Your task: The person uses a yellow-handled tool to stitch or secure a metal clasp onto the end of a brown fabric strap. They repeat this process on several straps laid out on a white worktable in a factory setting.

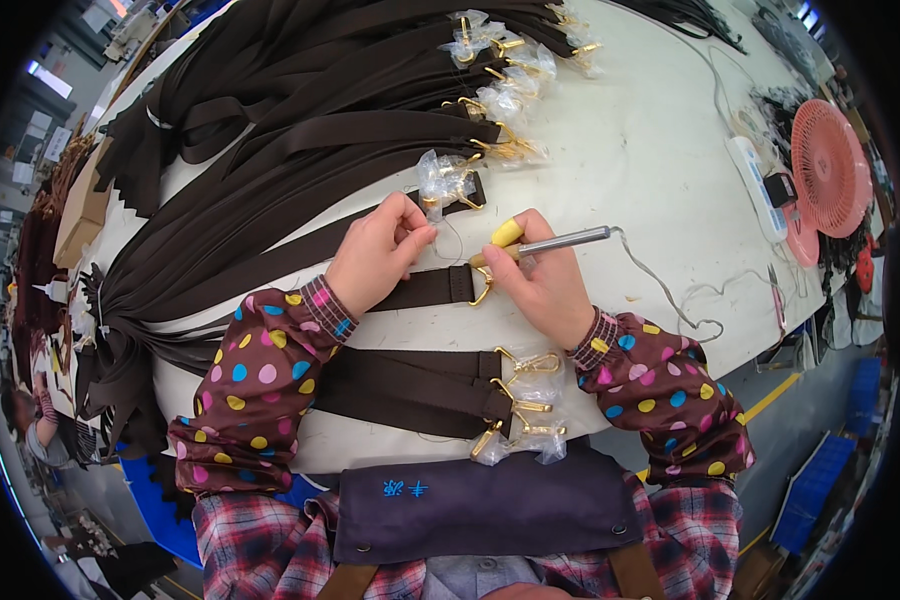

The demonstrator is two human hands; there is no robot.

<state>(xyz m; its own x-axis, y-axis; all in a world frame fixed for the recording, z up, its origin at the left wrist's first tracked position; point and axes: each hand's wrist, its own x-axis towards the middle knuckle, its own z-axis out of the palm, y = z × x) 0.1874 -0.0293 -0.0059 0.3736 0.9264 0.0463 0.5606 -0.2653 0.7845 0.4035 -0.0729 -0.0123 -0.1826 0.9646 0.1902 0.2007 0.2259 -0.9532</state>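
My left hand (375,250) is closed in a pinch, with a thin dark thread (458,238) curving from its fingertips. My right hand (542,280) grips a pen-shaped electric tool (570,240), like a soldering iron, with a tan grip and metal barrel. A yellow finger cover (507,232) sits on one of its fingers. The tool's tan end is by a gold metal ring (482,285) on the end of a dark brown webbing strap (425,289). Just beyond my left hand, another strap end carries gold hardware in clear plastic (442,178).
Many dark straps (300,95) cover the table's far left, bunched at the left edge. Nearer me lie straps with gold snap hooks (535,362). The tool's grey cord (660,280) curls across the white tabletop (650,140). At right are a power strip (757,188) and a pink fan (828,165).
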